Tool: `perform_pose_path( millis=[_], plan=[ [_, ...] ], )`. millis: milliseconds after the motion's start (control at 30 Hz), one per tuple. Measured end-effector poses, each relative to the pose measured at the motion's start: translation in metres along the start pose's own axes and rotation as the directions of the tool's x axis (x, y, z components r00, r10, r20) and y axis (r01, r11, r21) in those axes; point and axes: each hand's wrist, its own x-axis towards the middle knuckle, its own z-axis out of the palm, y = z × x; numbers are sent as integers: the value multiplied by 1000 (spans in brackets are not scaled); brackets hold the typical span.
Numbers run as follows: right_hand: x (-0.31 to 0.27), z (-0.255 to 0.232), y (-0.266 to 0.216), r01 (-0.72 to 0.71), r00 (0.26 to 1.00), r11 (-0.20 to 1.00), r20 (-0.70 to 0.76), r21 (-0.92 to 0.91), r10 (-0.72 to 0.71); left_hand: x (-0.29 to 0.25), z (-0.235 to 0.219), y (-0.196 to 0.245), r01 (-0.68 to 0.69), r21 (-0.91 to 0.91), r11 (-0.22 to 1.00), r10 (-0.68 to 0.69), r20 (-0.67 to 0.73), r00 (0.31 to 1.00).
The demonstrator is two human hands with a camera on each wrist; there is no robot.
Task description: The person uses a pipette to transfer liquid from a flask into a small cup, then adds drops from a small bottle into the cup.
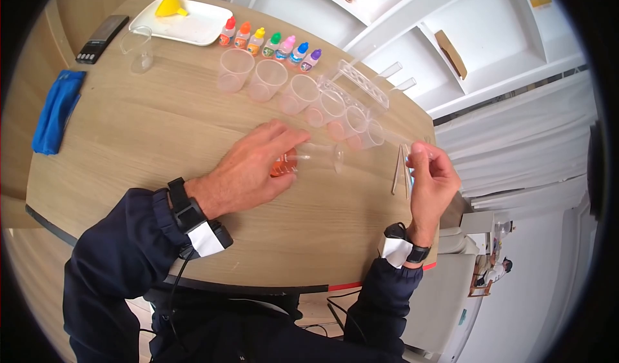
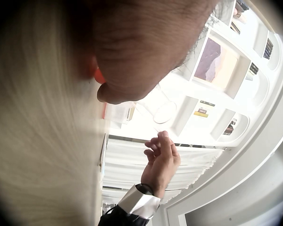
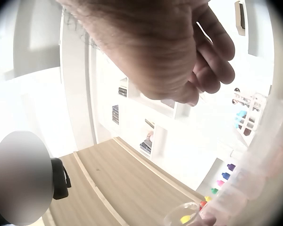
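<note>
My left hand (image 1: 248, 166) grips a clear conical flask (image 1: 313, 156) round its body, where orange-red liquid (image 1: 284, 164) shows between thumb and fingers. The flask's open mouth points to the right in the head view. Much of the body is hidden behind the hand in the left wrist view. To the right of the flask, my right hand (image 1: 433, 186) is raised with thumb and fingertips pinched together. A thin clear stick-like thing (image 1: 398, 138) runs from those fingertips towards the cups; I cannot tell its exact kind. In the right wrist view the curled fingers (image 3: 212, 66) hide it.
Clear plastic cups (image 1: 267, 79) stand in a row, dropper bottles (image 1: 256, 42) behind them. A test tube rack (image 1: 361, 86) is at the back right, thin sticks (image 1: 397, 169) near my right hand. Farther left are a beaker (image 1: 140, 53), scale (image 1: 102, 39), blue cloth (image 1: 58, 111) and tray (image 1: 206, 24) with yellow funnel (image 1: 169, 5).
</note>
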Motion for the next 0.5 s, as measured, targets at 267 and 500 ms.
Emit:
perform_pose_path(
  millis=[267, 500],
  plan=[
    [-39, -22, -47, -2, 999, 985, 51, 171, -7, -1, -3, -1, 26, 13, 1000, -25, -51, 998],
    [-46, 9, -53, 15, 976, 992, 215, 126, -42, -2, -5, 1, 8, 44, 999, -4, -91, 996]
  ],
)
